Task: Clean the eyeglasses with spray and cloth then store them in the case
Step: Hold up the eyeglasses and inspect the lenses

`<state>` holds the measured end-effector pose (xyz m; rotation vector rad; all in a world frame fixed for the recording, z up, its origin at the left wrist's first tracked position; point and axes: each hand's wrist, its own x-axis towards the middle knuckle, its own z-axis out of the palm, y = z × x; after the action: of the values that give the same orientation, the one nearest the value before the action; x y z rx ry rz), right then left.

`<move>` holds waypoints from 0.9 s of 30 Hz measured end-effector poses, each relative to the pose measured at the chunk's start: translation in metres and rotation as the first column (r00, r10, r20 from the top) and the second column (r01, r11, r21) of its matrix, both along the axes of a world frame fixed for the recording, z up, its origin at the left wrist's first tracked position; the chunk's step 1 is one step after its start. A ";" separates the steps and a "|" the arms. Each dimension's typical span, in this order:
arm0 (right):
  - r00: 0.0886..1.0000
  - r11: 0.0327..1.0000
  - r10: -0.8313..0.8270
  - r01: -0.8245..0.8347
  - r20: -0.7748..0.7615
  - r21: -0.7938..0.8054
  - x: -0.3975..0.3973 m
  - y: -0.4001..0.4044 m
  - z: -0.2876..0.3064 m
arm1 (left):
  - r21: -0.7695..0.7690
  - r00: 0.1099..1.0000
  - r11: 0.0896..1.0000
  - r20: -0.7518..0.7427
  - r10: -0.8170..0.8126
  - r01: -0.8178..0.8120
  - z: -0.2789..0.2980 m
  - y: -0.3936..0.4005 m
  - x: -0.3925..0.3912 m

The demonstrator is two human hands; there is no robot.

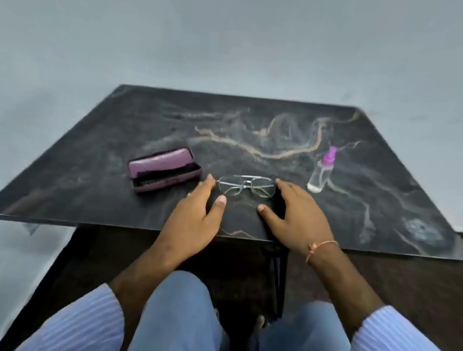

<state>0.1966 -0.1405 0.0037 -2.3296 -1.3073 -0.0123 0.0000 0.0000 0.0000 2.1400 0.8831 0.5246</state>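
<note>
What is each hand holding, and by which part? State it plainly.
Nothing is clearly held. The left hand and right hand flank the eyeglasses on the table, fingertips at the frame's outer ends; whether they pinch it cannot be told.

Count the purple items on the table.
2. The open purple hard-shell glasses case lies left of the metal-framed eyeglasses; the clear plastic spray bottle with purple cap stands right. No cloth is visible; possibly hidden.

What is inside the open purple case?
The case lies open; only a dark lining with something dark, perhaps a folded cloth, shows inside. The eyeglasses lie outside on the table.
</note>
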 end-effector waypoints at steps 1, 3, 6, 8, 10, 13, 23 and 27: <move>1.000 1.000 -0.001 0.001 -0.003 0.023 -0.001 0.000 0.002 | 0.001 1.000 1.000 0.022 0.009 -0.009 0.001 -0.001 -0.001; 0.999 0.999 -0.025 0.026 -0.036 0.022 -0.003 0.000 0.007 | -0.014 1.000 1.000 -0.004 0.022 -0.022 0.000 -0.003 0.000; 0.998 0.998 -0.047 0.048 -0.033 0.037 -0.006 0.002 0.017 | -0.045 0.999 0.998 -0.009 0.045 -0.045 0.002 -0.005 0.004; 0.998 0.997 -0.043 0.045 -0.040 0.062 -0.005 0.003 0.019 | -0.088 0.997 0.995 0.053 0.058 -0.053 0.001 -0.003 0.006; 0.998 0.995 -0.049 0.053 -0.042 0.085 -0.004 0.003 0.018 | -0.123 0.993 0.990 0.093 0.079 -0.068 0.002 -0.001 0.008; 0.998 0.992 -0.049 0.052 -0.025 0.112 0.001 0.006 0.015 | -0.153 0.986 0.986 0.141 0.091 -0.069 0.002 0.007 0.013; 0.999 0.972 -0.048 0.049 -0.008 0.231 0.007 0.009 0.010 | -0.320 0.933 0.946 0.323 0.156 -0.047 -0.003 0.022 0.020; 0.999 0.945 -0.006 0.018 -0.037 0.327 0.008 0.011 0.008 | -0.332 0.900 0.943 0.400 0.170 -0.031 -0.005 0.023 0.025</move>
<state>0.2048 -0.1293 0.0118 -2.0448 -1.1732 -0.1781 0.0247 0.0234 -0.0046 1.6061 0.7715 0.8078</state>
